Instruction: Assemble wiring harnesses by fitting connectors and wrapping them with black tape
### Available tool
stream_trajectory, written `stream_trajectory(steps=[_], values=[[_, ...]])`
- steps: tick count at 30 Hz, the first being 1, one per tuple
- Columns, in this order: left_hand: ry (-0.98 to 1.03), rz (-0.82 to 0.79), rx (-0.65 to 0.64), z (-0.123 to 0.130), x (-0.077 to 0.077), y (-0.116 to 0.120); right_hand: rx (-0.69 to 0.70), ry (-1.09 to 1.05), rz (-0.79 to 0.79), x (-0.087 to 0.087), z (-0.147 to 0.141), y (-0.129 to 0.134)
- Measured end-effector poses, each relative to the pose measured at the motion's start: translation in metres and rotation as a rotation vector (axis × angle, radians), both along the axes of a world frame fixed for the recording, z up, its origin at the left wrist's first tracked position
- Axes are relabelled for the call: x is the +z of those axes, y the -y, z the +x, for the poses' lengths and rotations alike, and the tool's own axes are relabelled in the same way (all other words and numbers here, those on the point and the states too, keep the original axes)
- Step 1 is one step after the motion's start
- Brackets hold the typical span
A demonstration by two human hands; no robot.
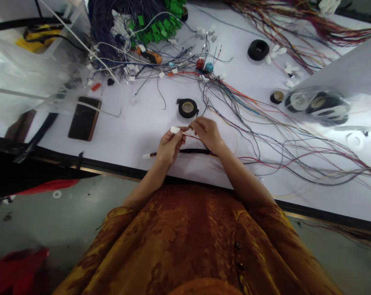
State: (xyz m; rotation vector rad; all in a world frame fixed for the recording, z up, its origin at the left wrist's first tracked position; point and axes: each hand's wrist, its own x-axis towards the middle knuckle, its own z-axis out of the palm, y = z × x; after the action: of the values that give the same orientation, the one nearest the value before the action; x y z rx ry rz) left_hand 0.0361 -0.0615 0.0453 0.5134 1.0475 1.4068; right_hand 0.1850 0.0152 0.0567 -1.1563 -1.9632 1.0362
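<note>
White connector (pixel 175 130) is partly hidden; long wires (pixel 243 102) are cut off.

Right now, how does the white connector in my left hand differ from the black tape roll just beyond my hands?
The white connector is pale and blocky; the black tape roll is dark and round, with a tan core. The connector looks smaller than the tape roll. The connector is held in your left hand, while the tape roll lies on the table. Both are near your right hand.

White connector (pixel 175 130), black tape roll (pixel 188 108)
</note>
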Motion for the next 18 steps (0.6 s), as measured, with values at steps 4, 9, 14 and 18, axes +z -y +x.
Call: stream_trajectory(steps=[4,9,14,18], values=[[0.013,-0.028,0.054,0.008,0.004,-0.007,-0.273,0.191,0.016,-0.020,-0.021,-0.064],[-0.152,-0.019,0.028,0.006,0.009,-0.014,-0.280,0.317,0.021,-0.021,-0.038,-0.094],[-0.287,0.014,-0.074,-0.003,0.006,-0.019,-0.261,-0.022,0.015,0.021,0.009,-0.058],[-0.408,0.093,-0.127,-0.009,0.009,-0.022,-0.084,-0.257,-0.295,0.039,0.041,-0.027]])
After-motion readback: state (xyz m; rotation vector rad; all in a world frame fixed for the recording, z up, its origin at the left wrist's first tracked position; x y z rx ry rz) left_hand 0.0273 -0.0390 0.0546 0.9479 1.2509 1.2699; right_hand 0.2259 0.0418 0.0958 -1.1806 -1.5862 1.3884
